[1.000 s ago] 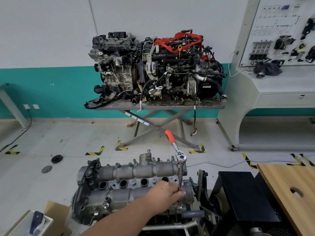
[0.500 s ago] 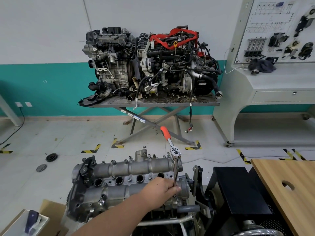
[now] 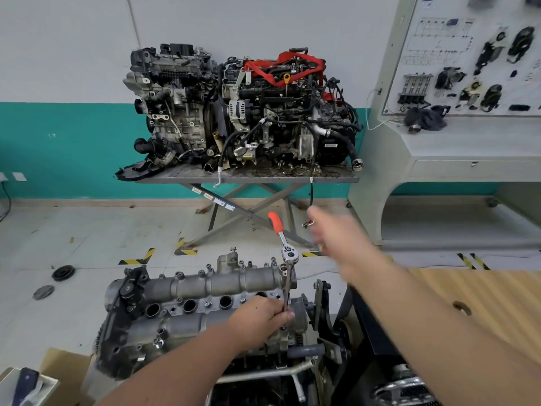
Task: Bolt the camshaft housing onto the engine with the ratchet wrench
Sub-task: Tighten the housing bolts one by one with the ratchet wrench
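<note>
Ratchet wrench [image 3: 288, 260] — in left hand [image 3: 260, 319]

two hands [image 3: 263, 316], one ratchet wrench [image 3: 283, 241], one camshaft housing [image 3: 205, 294], two engines [image 3: 172, 106] on the far metal table [image 3: 246, 178], two discs [image 3: 63, 273] on the floor

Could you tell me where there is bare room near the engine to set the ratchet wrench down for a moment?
The wooden tabletop to the right is bare around its round hole, though the right hand is reaching across it. The floor between the hazard tape and the far engine stand is open too. The camshaft housing is crowded with bolts and holes, where the left hand grips the ratchet wrench.
</note>
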`<state>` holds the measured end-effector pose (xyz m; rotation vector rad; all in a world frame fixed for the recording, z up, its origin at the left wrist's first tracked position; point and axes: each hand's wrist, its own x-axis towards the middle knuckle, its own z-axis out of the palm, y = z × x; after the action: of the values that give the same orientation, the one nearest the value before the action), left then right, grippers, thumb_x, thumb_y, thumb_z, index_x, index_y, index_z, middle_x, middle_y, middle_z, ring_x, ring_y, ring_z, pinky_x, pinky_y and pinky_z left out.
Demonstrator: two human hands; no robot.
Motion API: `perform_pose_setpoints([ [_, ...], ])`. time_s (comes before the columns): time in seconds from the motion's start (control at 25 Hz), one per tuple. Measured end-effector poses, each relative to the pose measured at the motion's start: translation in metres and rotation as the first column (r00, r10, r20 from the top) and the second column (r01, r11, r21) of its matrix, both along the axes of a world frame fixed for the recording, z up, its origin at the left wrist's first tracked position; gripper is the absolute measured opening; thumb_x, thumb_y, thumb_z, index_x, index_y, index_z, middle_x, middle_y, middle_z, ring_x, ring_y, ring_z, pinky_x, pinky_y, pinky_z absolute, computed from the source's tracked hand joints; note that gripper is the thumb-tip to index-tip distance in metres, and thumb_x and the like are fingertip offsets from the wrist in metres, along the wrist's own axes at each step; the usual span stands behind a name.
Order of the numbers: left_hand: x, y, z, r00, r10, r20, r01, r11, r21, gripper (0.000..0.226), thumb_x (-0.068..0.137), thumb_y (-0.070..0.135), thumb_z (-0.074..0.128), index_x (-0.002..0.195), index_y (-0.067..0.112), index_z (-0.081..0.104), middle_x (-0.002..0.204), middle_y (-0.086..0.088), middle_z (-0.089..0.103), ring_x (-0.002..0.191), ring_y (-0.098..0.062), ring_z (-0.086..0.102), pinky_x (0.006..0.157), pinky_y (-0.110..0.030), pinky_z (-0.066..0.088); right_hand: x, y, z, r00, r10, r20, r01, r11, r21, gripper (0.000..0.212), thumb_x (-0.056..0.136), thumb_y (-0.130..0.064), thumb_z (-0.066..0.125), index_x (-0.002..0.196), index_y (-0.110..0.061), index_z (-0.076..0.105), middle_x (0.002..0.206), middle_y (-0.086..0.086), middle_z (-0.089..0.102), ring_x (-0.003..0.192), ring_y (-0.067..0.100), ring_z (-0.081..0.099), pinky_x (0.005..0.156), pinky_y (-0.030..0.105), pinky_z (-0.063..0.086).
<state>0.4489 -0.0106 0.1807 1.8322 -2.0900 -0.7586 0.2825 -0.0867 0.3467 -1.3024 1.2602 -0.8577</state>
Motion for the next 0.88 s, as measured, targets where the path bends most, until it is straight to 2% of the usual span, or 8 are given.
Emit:
perform_pose_setpoints([
  [0.08, -0.001, 0.0, 0.002, 1.0, -0.002, -0.027, 0.002, 1.0, 0.019, 0.035, 0.101, 0.049, 0.046, 0.077, 0.027, 0.057, 0.074, 0.003, 0.065, 0.065, -0.012, 0.061, 0.063, -0.032, 0.051, 0.027, 0.016, -0.031, 0.97, 0.242, 0.005, -0.233, 0.927, 0.295, 0.046, 0.088, -0.054, 0.066, 0.108, -0.014, 0.061, 0.106, 0.012, 0.072, 0.1, 0.028, 0.068, 0.09, 0.038, 0.051],
  [0.16, 0.0, -0.002, 0.004, 0.998, -0.014, -0.057, 0.017, 0.999, 0.044, 0.033, 0.101, 0.048, 0.046, 0.073, 0.033, 0.052, 0.073, 0.005, 0.062, 0.063, -0.01, 0.058, 0.065, -0.032, 0.05, 0.039, 0.02, -0.042, 0.919, 0.313, 0.241, -0.387, 0.833, 0.394, 0.029, 0.09, -0.041, 0.067, 0.097, -0.013, 0.062, 0.093, 0.01, 0.074, 0.084, 0.024, 0.07, 0.078, 0.033, 0.048],
  [0.24, 0.001, -0.003, 0.005, 0.998, -0.024, -0.066, 0.028, 0.998, 0.059, 0.032, 0.101, 0.047, 0.046, 0.072, 0.035, 0.051, 0.071, 0.007, 0.06, 0.063, -0.007, 0.056, 0.065, -0.031, 0.049, 0.039, 0.015, -0.045, 0.873, 0.284, 0.396, -0.431, 0.828, 0.358, 0.012, 0.088, -0.023, 0.069, 0.082, -0.013, 0.07, 0.083, 0.007, 0.074, 0.071, 0.02, 0.07, 0.071, 0.033, 0.051],
  [0.36, 0.003, -0.002, 0.002, 0.996, -0.033, -0.081, 0.039, 0.997, 0.072, 0.029, 0.101, 0.046, 0.047, 0.075, 0.036, 0.053, 0.067, 0.01, 0.058, 0.059, -0.004, 0.054, 0.059, -0.025, 0.046, 0.037, 0.018, -0.057, 0.789, 0.22, 0.574, -0.428, 0.867, 0.257, 0.015, 0.079, -0.02, 0.072, 0.065, -0.017, 0.072, 0.074, 0.002, 0.068, 0.067, 0.017, 0.068, 0.073, 0.035, 0.053],
  [0.56, 0.002, -0.002, 0.004, 0.995, -0.035, -0.095, 0.045, 0.993, 0.105, 0.024, 0.103, 0.043, 0.046, 0.088, 0.03, 0.06, 0.067, 0.009, 0.057, 0.061, -0.008, 0.054, 0.061, -0.027, 0.045, 0.027, 0.025, -0.076, 0.567, 0.252, 0.785, -0.498, 0.863, 0.083, 0.014, 0.077, -0.024, 0.076, 0.073, -0.016, 0.066, 0.086, 0.005, 0.068, 0.081, 0.022, 0.067, 0.086, 0.046, 0.05],
  [0.68, 0.002, -0.003, 0.008, 0.998, -0.023, -0.063, 0.032, 0.989, 0.144, 0.032, 0.103, 0.044, 0.045, 0.074, 0.033, 0.052, 0.069, 0.009, 0.057, 0.063, -0.007, 0.054, 0.059, -0.026, 0.041, 0.024, 0.032, -0.08, 0.672, 0.377, 0.638, -0.422, 0.902, -0.088, 0.026, 0.082, -0.041, 0.07, 0.093, -0.019, 0.077, 0.106, 0.006, 0.071, 0.091, 0.021, 0.066, 0.085, 0.042, 0.05],
  [0.76, 0.002, -0.002, 0.01, 0.998, 0.004, -0.063, 0.006, 0.986, 0.165, 0.032, 0.103, 0.045, 0.044, 0.075, 0.031, 0.052, 0.073, 0.007, 0.059, 0.064, -0.007, 0.056, 0.058, -0.025, 0.041, 0.021, 0.036, -0.08, 0.816, 0.428, 0.389, -0.365, 0.903, -0.228, 0.036, 0.089, -0.054, 0.062, 0.11, -0.028, 0.075, 0.121, -0.004, 0.07, 0.108, 0.016, 0.066, 0.09, 0.037, 0.053],
  [0.88, 0.003, 0.001, 0.01, 0.997, 0.031, -0.066, -0.018, 0.983, 0.184, 0.033, 0.102, 0.046, 0.044, 0.077, 0.027, 0.053, 0.074, 0.004, 0.062, 0.064, -0.009, 0.057, 0.058, -0.027, 0.044, 0.019, 0.036, -0.088, 0.915, 0.403, -0.014, -0.324, 0.715, -0.619, 0.029, 0.099, -0.041, 0.056, 0.123, -0.032, 0.069, 0.136, -0.012, 0.062, 0.127, 0.007, 0.056, 0.104, 0.023, 0.046],
])
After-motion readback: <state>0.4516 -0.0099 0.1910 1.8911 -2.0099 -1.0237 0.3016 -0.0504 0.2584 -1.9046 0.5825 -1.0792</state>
